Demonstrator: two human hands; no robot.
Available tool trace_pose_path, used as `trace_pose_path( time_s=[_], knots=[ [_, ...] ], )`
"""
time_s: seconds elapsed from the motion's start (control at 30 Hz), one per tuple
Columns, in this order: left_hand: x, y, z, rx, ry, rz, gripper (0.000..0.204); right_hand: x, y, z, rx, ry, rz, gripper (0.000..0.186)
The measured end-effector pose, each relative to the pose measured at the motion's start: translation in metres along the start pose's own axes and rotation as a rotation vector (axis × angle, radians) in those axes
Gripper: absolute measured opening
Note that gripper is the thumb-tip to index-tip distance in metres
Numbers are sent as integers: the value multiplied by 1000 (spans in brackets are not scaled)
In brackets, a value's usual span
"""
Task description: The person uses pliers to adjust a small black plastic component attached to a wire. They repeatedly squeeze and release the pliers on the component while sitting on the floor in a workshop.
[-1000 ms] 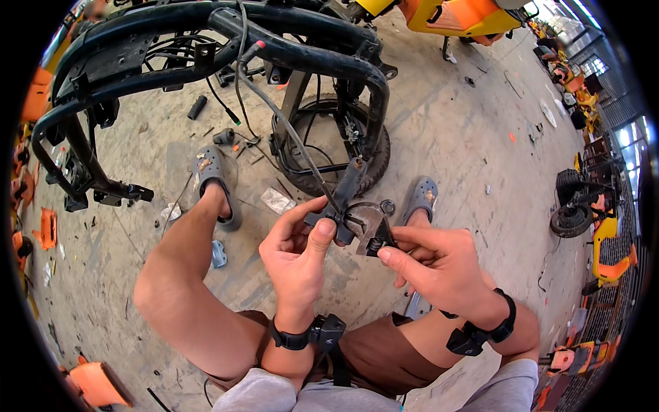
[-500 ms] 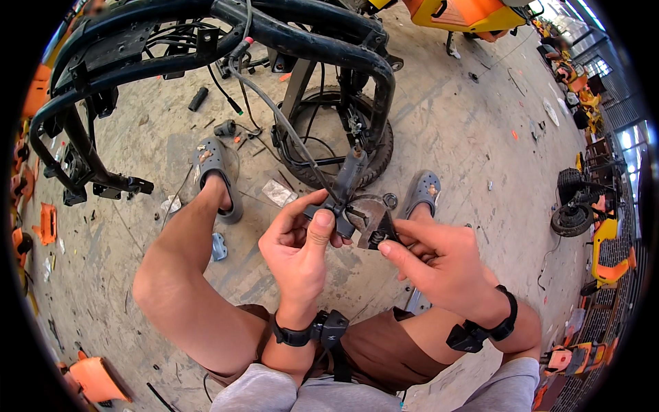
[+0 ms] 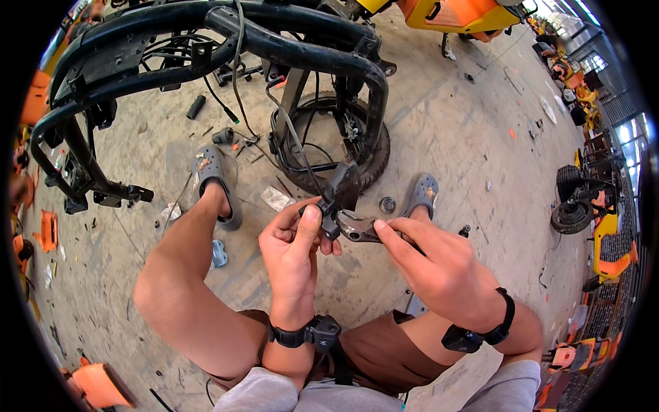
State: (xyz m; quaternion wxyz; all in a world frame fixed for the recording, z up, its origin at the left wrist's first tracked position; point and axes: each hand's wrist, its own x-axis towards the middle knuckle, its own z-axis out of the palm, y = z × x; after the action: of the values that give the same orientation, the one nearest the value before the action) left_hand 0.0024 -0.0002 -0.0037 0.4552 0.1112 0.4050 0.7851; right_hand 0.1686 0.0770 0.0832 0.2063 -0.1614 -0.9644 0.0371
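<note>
As left hand [image 3: 292, 250] pinches black fitting [image 3: 329, 223], wrench [image 3: 358, 228] juts leftward, pinched by right hand [image 3: 439, 261]

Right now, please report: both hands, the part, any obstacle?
Left fingers pinching dark part. Right fingers holding wrench, head at that part. Grey cable close beside left fingers.

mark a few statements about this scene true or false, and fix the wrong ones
1. The right hand holds a wrench. True.
2. The left hand is empty. False: it holds a dark part.
3. Both feet wear grey clogs. True.
4. The bike frame is bright orange. False: it is black.
5. Each wrist has a black band. True.
</note>
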Motion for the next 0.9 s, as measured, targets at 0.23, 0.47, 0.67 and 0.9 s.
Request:
trace_pose_path(
  time_s=[0.23, 0.47, 0.67, 0.9],
  knots=[
    [-2, 3, 1, 56, 50, 205, 30, 0, -1, -6, 201, 10, 83, 38],
    [-4, 4, -7, 78, -25, 292, 32, 5, -10, -12, 912, -197, 787, 33],
    [-6, 1, 0, 48, 26, 260, 40, 12, -9, -14, 1201, -278, 955, 37],
    [-10, 1, 0, 100, 35, 235, 40, 16, -8, -17, 1232, -325, 971, 34]
  ],
)
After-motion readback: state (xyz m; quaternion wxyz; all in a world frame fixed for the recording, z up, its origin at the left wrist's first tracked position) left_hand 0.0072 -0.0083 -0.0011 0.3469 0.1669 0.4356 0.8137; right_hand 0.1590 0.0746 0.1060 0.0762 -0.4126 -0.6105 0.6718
